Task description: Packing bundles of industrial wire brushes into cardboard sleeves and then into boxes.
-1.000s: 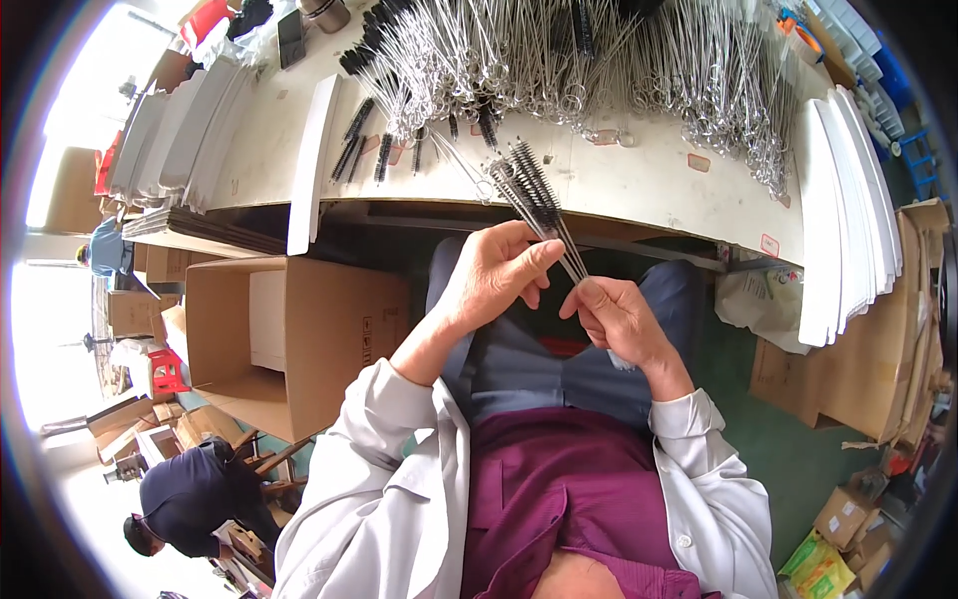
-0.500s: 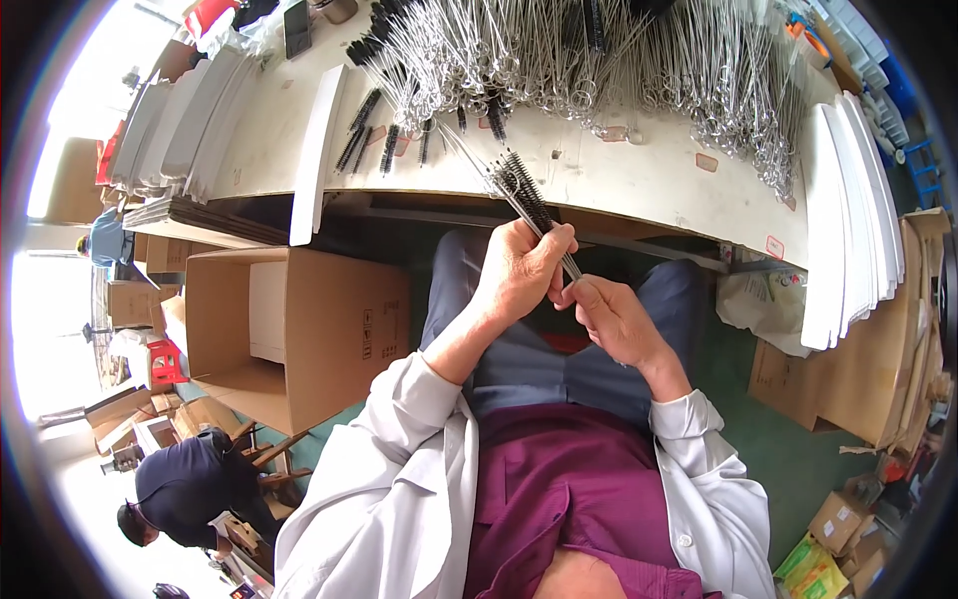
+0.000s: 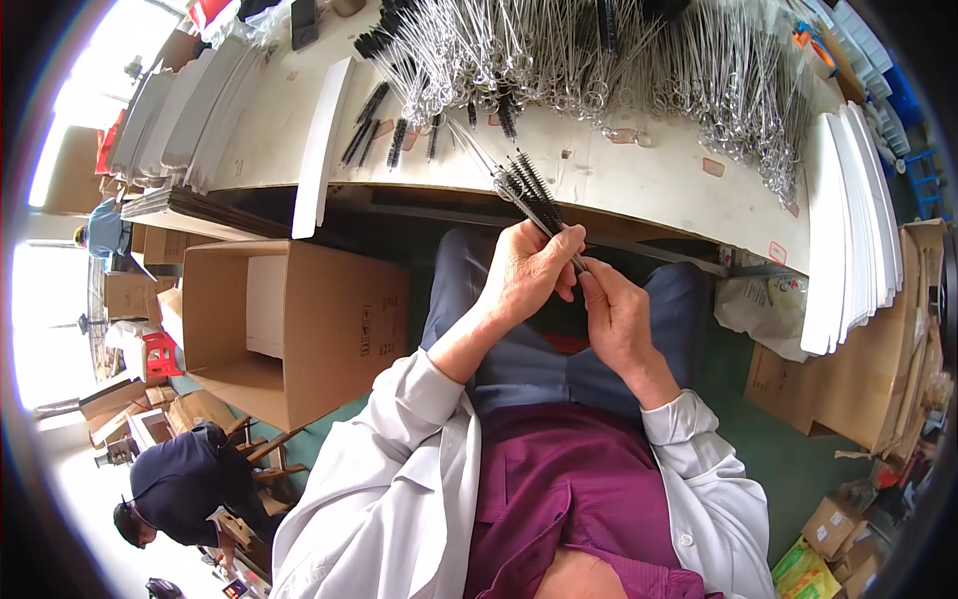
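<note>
A small bundle of thin wire-handled brushes [image 3: 533,192] with black bristles is held over my lap, just off the table's front edge. My left hand [image 3: 529,268] is wrapped round the middle of it, thumb pressed on top. The bristled ends and a few bare wires slant up and left from that fist. At the bundle's lower end, my right hand [image 3: 621,317] is closed, thumb and fingertips pinching the ends of the brushes. What exactly lies between those fingertips is partly hidden. Several loose black brushes [image 3: 397,143] lie on the table beyond my left hand.
A large heap of wire brushes with looped ends [image 3: 599,70] covers the far part of the table [image 3: 659,200]. A white cardboard strip [image 3: 321,150] overhangs the front edge. White stacks [image 3: 843,230] flank the right. An open carton [image 3: 344,329] stands left; a person [image 3: 195,489] bends beyond it.
My right hand has turned more upright and its fingertips have moved up slightly along the bundle's lower end. The bristled ends have fanned a little wider; my left hand keeps its hold.
</note>
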Motion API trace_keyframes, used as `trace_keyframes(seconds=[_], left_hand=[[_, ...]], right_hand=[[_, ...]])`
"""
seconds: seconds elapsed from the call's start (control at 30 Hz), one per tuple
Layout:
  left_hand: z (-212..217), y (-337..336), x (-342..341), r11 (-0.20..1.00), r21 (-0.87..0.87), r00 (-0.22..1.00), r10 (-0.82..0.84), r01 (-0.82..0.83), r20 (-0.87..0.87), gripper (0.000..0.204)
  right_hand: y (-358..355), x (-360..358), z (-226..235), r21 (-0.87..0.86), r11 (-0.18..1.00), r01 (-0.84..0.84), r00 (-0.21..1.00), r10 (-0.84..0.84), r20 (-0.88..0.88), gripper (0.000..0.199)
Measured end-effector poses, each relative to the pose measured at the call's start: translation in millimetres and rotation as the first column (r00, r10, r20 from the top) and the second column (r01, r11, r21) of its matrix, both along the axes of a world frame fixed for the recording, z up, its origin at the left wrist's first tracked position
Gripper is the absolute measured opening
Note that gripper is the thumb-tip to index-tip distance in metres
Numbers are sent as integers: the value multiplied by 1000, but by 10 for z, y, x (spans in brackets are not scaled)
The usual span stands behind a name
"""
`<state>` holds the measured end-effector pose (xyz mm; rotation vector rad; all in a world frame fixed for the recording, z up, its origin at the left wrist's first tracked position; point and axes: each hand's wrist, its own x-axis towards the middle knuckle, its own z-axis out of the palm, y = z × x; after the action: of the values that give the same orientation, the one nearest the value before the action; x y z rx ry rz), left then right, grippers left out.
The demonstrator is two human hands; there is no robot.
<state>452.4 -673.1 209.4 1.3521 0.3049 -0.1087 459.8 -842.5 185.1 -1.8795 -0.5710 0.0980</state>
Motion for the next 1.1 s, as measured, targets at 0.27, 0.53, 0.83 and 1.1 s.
trace_keyframes(seconds=[0.27,0.53,0.83,1.1], left_hand=[[1,26,-35,1000,-20,1000,-1,1,14,33],[491,891,-318,595,709,925,209,-378,318,20],[645,2351,-165,-138,973,894,435,187,-110,86],[559,2651,190,-48,917,809,491,396,-323,64]], right_hand=[[-12,37,11,-5,999,49,999,-49,5,19],[-156,171,-78,-35,987,156,988,-156,4,20],[-90,191,-147,20,994,109,993,-108,-45,21],[-73,186,-144,29,996,86,992,-83,-92,22]])
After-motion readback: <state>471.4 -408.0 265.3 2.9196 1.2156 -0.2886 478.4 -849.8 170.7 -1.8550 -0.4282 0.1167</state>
